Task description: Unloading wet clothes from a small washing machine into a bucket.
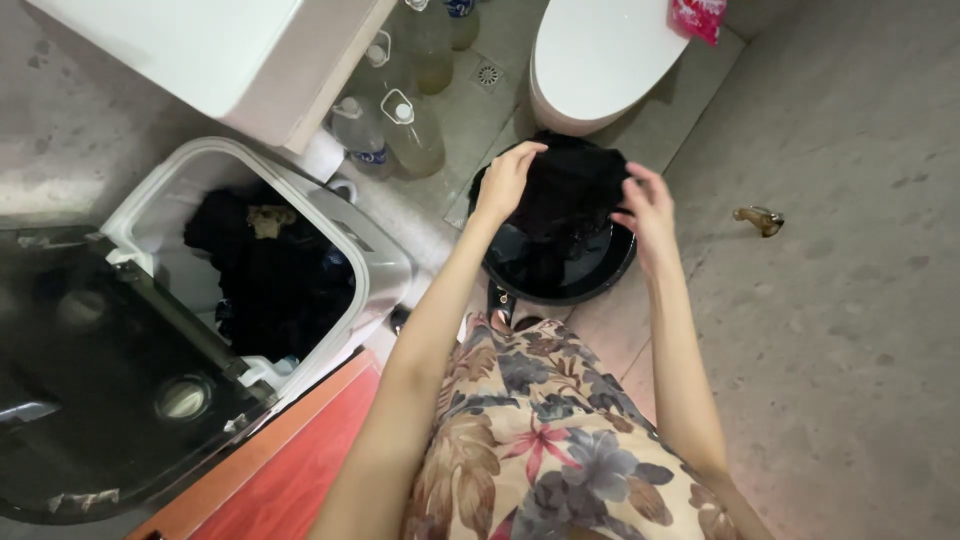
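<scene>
On the grey floor (850,330) ahead of the person, in the head view, a round black basin (560,280) sits just in front of a white toilet (590,60), and a heap of wet black cloth (565,195) rises out of it. The left hand (508,178) is curled over the near-left edge of the cloth, fingers closed into the fabric and gripping it. The right hand (648,208) hangs at the cloth's right side with fingers spread and loose, touching or just beside the fabric; which of the 2 I cannot tell. Both bare forearms reach down from a floral-print dress (545,430). To the left stands an open top-loading washing machine (370,270), its drum holding dark laundry (270,280), with the dark lid (90,390) swung back. Several clear plastic bottles (400,110) stand between the machine and the toilet. A small brownish object (760,218) lies well apart on the floor at right.
</scene>
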